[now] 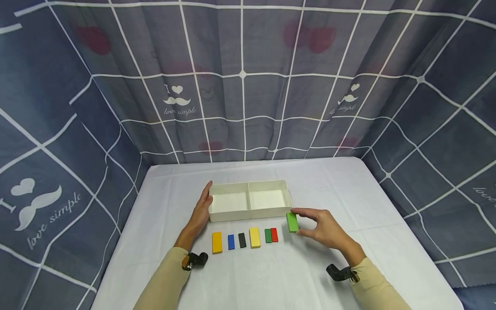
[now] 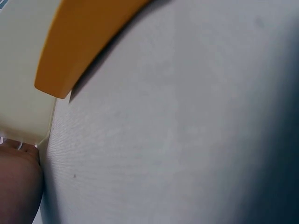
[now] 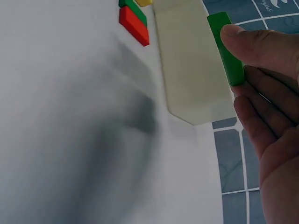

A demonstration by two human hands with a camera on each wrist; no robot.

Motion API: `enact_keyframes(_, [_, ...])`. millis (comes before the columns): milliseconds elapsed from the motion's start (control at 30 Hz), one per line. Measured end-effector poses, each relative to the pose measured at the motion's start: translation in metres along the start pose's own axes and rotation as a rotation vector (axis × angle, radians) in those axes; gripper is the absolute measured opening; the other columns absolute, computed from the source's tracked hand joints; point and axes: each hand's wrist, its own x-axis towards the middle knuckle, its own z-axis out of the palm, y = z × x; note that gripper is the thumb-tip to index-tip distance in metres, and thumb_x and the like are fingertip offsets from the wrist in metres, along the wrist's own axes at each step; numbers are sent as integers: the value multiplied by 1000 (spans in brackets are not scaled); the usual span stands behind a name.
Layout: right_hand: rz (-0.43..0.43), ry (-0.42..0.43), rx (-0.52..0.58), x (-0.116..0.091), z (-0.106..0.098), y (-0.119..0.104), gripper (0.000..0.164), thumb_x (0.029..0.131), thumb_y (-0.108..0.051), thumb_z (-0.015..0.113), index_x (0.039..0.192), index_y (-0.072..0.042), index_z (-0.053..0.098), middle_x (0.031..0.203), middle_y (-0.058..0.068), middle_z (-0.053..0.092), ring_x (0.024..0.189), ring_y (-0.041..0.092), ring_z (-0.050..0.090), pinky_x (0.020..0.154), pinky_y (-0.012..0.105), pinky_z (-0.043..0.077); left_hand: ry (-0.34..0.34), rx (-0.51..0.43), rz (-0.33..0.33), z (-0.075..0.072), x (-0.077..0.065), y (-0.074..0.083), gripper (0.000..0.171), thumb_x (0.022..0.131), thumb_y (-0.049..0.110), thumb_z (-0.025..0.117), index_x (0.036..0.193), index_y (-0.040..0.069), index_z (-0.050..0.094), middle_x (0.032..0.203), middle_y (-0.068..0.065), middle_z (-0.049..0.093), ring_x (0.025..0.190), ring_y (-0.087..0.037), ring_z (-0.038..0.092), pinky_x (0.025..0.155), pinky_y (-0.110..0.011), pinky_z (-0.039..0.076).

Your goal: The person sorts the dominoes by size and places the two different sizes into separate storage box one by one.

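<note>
Between the thumb and fingers of my right hand [image 1: 327, 228], a bright green block [image 1: 292, 222] is pinched above the table, near the front right corner of a white two-compartment box [image 1: 230, 216]. The right wrist view shows the thumb on the face of that green block [image 3: 229, 53]. My left hand [image 1: 199, 213] rests against the left end of the box with its fingers fairly straight; in the left wrist view only part of that hand [image 2: 18, 179] shows. Both compartments of the box hold nothing.
In front of the box lie an orange block [image 1: 217, 243], a blue block [image 1: 231, 242], a black block [image 1: 242, 240], a yellow block [image 1: 254, 237], a dark green block [image 1: 268, 235] and a red block [image 1: 274, 234], the last two touching. A grid-patterned curtain [image 1: 224, 99] surrounds the white table [image 1: 329, 185].
</note>
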Motion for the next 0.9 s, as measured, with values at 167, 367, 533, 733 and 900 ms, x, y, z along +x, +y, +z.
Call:
enact_keyframes(167, [7, 1, -28, 8, -11, -6, 66, 82, -7, 96, 143, -18, 74, 142, -10, 75, 131, 22, 72, 115, 42, 57, -1, -3, -2, 0, -1, 0, 59, 122, 24, 23, 178, 31, 9, 187, -5, 1, 173, -33, 0, 138, -62, 0])
enact_keyframes(367, [-18, 3, -63, 20, -23, -10, 66, 82, -7, 95, 144, -17, 74, 142, -8, 75, 132, 24, 72, 112, 48, 58, 1, 5, 6, -1, 0, 0, 58, 122, 27, 25, 178, 32, 9, 187, -4, 1, 173, -32, -1, 138, -62, 0])
enact_keyframes(533, [-63, 0, -83, 32, -29, -12, 67, 82, -7, 96, 144, -15, 73, 143, -1, 75, 130, 30, 73, 108, 55, 59, 1, 5, 10, -1, 1, 1, 58, 122, 28, 24, 178, 31, 9, 187, -4, 1, 173, -31, 0, 139, -61, -1])
enact_keyframes(733, [-66, -10, -92, 46, -35, -16, 66, 84, -9, 96, 145, -13, 72, 144, 2, 74, 131, 34, 72, 109, 56, 59, 1, -7, 1, 0, 0, 1, 58, 122, 25, 23, 178, 30, 10, 187, -5, 2, 173, -31, 1, 139, -61, 0])
enact_keyframes(900, [-46, 0, -97, 57, -40, -19, 65, 84, -9, 95, 145, -13, 72, 144, 4, 74, 132, 35, 72, 110, 56, 58, 4, -5, -1, 1, -1, 1, 58, 122, 22, 23, 178, 30, 10, 187, -5, 2, 173, -31, 0, 139, -61, 0])
